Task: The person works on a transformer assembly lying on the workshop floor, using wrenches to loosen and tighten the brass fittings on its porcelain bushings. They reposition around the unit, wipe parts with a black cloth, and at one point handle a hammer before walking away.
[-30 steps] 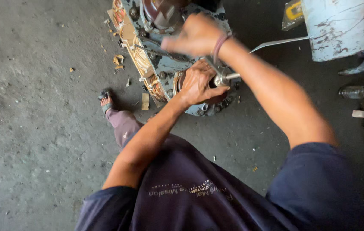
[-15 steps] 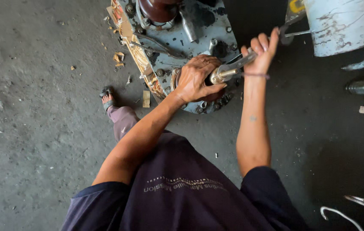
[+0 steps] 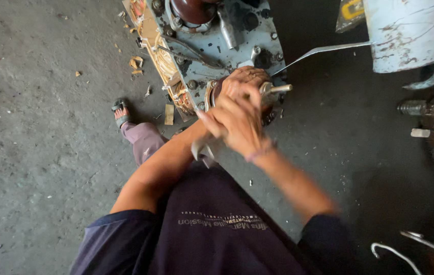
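Work looks mid-way: left hand (image 3: 245,84) clamps a round fitting on the grey-blue machine (image 3: 212,46) lying on the floor, right hand (image 3: 237,122), blurred, grips a metal tool (image 3: 204,147) over it; fitting remains attached, debris (image 3: 136,63) beside.

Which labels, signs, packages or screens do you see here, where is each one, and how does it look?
Yellow and black label or tag: top edge, left of the pale blue drum, partly cut off.
Printed line on the dark shirt: across the chest, small pale lettering.
No packages or screens in view.
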`<state>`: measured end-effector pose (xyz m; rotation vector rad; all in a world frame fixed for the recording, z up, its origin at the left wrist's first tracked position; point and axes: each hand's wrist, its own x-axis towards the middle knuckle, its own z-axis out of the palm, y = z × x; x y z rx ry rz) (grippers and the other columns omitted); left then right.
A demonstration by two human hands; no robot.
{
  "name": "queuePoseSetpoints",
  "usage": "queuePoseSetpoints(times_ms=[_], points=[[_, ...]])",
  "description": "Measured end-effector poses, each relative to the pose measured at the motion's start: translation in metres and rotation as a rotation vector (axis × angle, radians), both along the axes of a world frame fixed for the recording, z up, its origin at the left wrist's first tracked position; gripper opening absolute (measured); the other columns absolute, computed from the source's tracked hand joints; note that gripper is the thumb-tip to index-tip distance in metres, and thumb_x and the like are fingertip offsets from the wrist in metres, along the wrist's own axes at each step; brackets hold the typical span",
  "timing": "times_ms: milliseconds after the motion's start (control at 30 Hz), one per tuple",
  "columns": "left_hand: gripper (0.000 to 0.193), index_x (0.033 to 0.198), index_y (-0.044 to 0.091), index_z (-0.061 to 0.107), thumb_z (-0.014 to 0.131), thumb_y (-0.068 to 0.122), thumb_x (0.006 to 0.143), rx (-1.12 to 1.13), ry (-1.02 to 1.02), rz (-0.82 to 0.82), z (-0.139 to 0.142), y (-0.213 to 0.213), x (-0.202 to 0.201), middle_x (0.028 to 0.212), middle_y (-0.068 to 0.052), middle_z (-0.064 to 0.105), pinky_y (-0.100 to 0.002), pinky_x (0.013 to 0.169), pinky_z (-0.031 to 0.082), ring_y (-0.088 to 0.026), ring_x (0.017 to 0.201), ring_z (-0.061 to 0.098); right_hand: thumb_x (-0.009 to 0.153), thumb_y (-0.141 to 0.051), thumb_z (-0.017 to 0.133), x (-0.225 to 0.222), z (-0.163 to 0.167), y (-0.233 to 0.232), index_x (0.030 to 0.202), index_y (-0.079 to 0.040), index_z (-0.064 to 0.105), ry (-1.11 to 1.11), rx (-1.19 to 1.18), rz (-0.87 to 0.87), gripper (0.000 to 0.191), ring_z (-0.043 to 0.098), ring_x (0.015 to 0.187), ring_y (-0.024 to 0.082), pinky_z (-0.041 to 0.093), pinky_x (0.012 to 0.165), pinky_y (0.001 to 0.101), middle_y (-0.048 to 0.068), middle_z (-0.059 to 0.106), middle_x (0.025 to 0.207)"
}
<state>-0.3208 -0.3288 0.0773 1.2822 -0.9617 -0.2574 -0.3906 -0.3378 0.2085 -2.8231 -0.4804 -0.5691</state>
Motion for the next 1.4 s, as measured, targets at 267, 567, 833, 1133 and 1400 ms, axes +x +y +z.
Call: queuePoseSetpoints(times_ms=[267, 567, 833, 1133, 1400], points=[[0.052, 0.106, 0.004, 0.072, 0.082, 0.05, 0.083, 0.36, -0.241, 0.136, 0.009, 0.007, 0.008, 0.111, -0.019, 0.072, -0.045, 0.107, 0.051, -0.037, 0.111, 0.068, 0.088, -0.066, 0.08, 0.169, 0.009, -0.07, 0.066, -0.001, 0.069, 0.686, -0.137, -0.194, 0.069, 0.057, 0.051, 0.026, 0.045, 0.052, 0.0387, 0.014, 0.059, 0.058], [0.055, 0.114, 0.0, 0.07, 0.084, 0.038, 0.077, 0.091, -0.29, 0.237, 0.05, 0.023, 0.013, 0.12, -0.017, 0.071, -0.045, 0.106, 0.049, -0.038, 0.117, 0.065, 0.1, -0.039, 0.069, 0.119, -0.032, -0.22, 0.069, -0.025, 0.042, 0.513, 1.591, -0.464, 0.043, 0.034, 0.055, 0.004, 0.028, 0.052, 0.0266, -0.011, 0.031, 0.061], [0.057, 0.117, 0.0, 0.068, 0.084, 0.041, 0.08, 0.095, -0.353, 0.228, 0.05, 0.026, 0.017, 0.121, -0.015, 0.07, -0.047, 0.111, 0.048, -0.037, 0.12, 0.064, 0.098, -0.053, 0.067, 0.041, -0.054, -0.246, 0.069, -0.026, 0.032, 0.308, 1.952, -0.264, 0.053, 0.026, 0.061, 0.009, 0.024, 0.059, 0.0295, -0.01, 0.028, 0.065], [0.061, 0.121, -0.002, 0.069, 0.083, 0.043, 0.082, 0.185, -0.378, 0.197, 0.047, 0.029, 0.018, 0.123, -0.018, 0.07, -0.048, 0.103, 0.048, -0.039, 0.118, 0.062, 0.102, -0.051, 0.06, 0.017, -0.081, -0.246, 0.073, -0.023, 0.035, 0.093, 2.17, -0.395, 0.047, 0.035, 0.071, 0.013, 0.032, 0.073, 0.0359, -0.007, 0.035, 0.071], [0.061, 0.121, 0.002, 0.066, 0.08, 0.049, 0.085, 0.153, -0.453, 0.167, 0.041, 0.029, 0.028, 0.128, -0.017, 0.067, -0.047, 0.108, 0.047, -0.036, 0.123, 0.062, 0.1, -0.063, 0.053, 0.018, -0.068, -0.255, 0.087, -0.027, 0.052, -0.023, 2.188, -0.26, 0.039, 0.03, 0.06, 0.008, 0.029, 0.057, 0.0293, -0.009, 0.032, 0.069]])
